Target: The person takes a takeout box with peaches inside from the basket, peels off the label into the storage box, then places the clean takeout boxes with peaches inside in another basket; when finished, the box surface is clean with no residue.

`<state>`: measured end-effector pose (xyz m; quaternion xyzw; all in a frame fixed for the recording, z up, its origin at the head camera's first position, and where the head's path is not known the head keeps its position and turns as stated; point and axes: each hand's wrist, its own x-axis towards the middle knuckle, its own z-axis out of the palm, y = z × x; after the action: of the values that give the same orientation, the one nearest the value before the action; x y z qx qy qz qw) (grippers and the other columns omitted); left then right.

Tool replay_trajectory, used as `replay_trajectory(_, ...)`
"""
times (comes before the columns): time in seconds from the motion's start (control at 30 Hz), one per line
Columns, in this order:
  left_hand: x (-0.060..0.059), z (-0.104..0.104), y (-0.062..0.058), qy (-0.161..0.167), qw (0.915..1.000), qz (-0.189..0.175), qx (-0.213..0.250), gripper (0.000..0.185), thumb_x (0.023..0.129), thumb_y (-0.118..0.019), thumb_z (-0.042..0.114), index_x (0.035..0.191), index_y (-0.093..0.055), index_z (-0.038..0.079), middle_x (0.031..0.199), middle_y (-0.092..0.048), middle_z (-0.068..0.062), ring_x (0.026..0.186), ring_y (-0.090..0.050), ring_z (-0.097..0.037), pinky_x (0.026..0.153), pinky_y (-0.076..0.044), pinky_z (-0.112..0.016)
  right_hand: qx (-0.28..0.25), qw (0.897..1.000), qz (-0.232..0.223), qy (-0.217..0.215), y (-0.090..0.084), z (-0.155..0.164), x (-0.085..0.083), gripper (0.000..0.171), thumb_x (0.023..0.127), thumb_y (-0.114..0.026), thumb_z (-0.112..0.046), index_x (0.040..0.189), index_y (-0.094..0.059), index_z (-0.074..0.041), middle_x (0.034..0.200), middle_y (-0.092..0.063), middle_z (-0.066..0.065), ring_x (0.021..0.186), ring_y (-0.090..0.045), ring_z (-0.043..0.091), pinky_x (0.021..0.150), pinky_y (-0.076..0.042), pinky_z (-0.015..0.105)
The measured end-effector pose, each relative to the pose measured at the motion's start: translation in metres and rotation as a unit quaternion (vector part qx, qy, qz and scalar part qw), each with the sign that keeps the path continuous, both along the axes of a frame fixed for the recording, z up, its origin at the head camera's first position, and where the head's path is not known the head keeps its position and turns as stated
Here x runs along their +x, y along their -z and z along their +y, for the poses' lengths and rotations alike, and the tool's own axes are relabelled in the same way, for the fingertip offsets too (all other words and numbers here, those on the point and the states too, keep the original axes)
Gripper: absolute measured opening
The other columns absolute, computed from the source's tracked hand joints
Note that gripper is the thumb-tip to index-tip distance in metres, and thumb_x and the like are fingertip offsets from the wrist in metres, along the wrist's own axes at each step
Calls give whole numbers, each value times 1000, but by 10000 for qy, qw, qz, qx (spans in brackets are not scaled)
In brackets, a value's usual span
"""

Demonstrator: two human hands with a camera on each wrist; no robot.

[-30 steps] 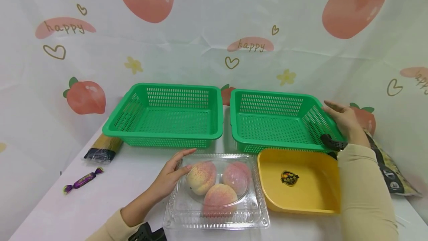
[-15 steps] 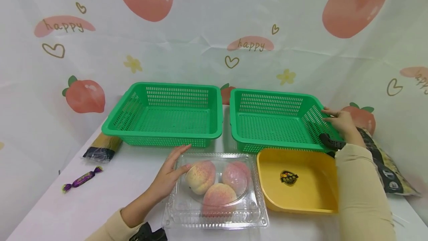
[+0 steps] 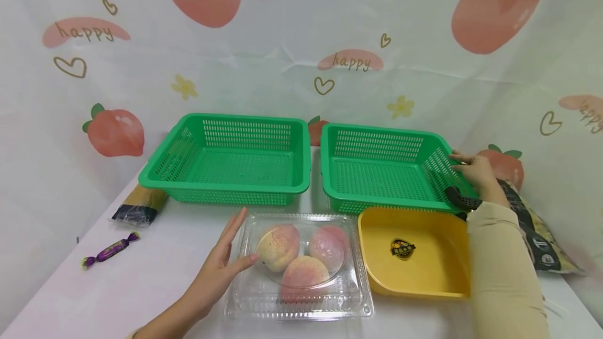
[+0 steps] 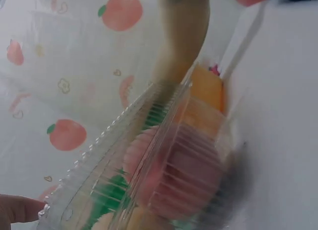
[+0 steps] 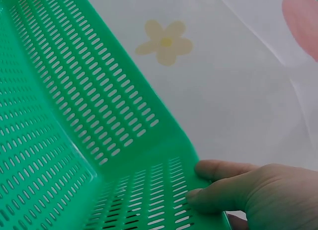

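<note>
Left hand: the left hand [image 3: 214, 268] lies along the left side of the clear container [image 3: 344, 314], fingers straight, thumb tip at the lid edge; its grip is released. In the left wrist view only 1 fingertip area enters, cut off at the frame edge.
Right hand: the right hand [image 3: 478, 171] grasps the rim of the right green basket [image 3: 386, 203] in its grip, at the far right corner; the fingers beyond the wall are mostly hidden.
Clear container: on the table [image 3: 160, 263], in front of the gap between the 2 baskets; glare and ribbed plastic blur its edges.
Peaches: 3 peaches [image 3: 305, 278] inside the container, seen through the lid; in the left wrist view they are smeared by motion blur and the ribs.
Yellow basin: the yellow basin [image 3: 419, 294] stands just right of the container, before the right green basket; the right sleeve [image 3: 506, 268] covers its right end. Lettering on its badge [image 3: 402, 249] is too small to read.
Left green basket: the left green basket [image 3: 226, 188] partly hides a packet [image 3: 141, 204].
Candy: the purple wrapped candy [image 3: 110, 251] lies near that packet.
Bag: the dark bag [image 3: 542, 245] at right is partly behind the forearm.
</note>
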<state>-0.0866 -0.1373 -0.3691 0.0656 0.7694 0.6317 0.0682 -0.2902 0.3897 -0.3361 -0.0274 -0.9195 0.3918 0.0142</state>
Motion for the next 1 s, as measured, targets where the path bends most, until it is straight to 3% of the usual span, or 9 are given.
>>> replay_trajectory(0.07,7,-1,3,-71,9997,-219,88,81,89,-62,21,150,-10,33,157,12,-10,143,11,-37,111,0,-61,-2,10000,-27,-5,0,0,0,45,96,-43,-2,139,-33,9,150,-13,25,137,-8,50,105,-24,63)
replay_trajectory(0.13,12,-1,7,-150,9985,-458,265,87,87,-64,18,150,-6,35,157,12,-8,143,3,-40,112,-13,-58,19,10000,-38,-7,0,0,0,45,97,-43,-3,139,-33,9,150,-13,25,137,-8,51,105,-24,64)
replay_trajectory(0.2,17,1,12,-196,9963,-655,524,91,86,-64,16,150,-2,35,157,12,-8,141,-8,-45,107,-31,-55,78,10000,-43,0,0,0,0,45,97,-42,-4,139,-33,9,151,-13,25,137,-8,51,104,-24,64)
replay_trajectory(0.3,21,4,18,-236,9928,-829,827,95,86,-63,15,150,6,32,156,13,-17,136,-18,-48,98,-42,-52,113,9999,-37,5,0,0,-1,45,98,-42,-7,139,-33,9,151,-13,24,137,-9,51,104,-25,64)
replay_trajectory(0.43,25,7,25,-311,9901,-880,1048,96,88,-61,16,149,12,30,153,7,-28,135,-22,-49,100,-40,-52,80,9999,-57,37,1,0,-2,44,98,-42,-6,139,-33,8,152,-13,23,138,-8,50,104,-25,63)
replay_trajectory(0.6,31,12,29,-384,9890,-800,1181,91,89,-60,13,150,5,29,153,-5,-27,133,-26,-50,97,-43,-53,23,10000,-59,42,2,1,-2,45,98,-42,-6,140,-33,7,152,-12,23,138,-8,49,104,-25,63)
replay_trajectory(0.8,32,15,30,-578,9884,-511,1308,78,89,-58,7,151,-12,18,154,-13,-22,131,-33,-47,92,-49,-27,-36,9999,-60,94,1,3,-1,45,98,-42,-8,140,-32,7,151,-11,23,138,-6,49,105,-24,63)
replay_trajectory(1.0,30,16,30,-1134,9747,-816,1742,71,87,-59,0,148,-25,13,154,-18,-17,114,-58,-19,83,-52,-20,-58,9999,-41,97,0,0,0,45,98,-42,-9,140,-33,7,151,-12,23,138,-9,49,105,-26,62)
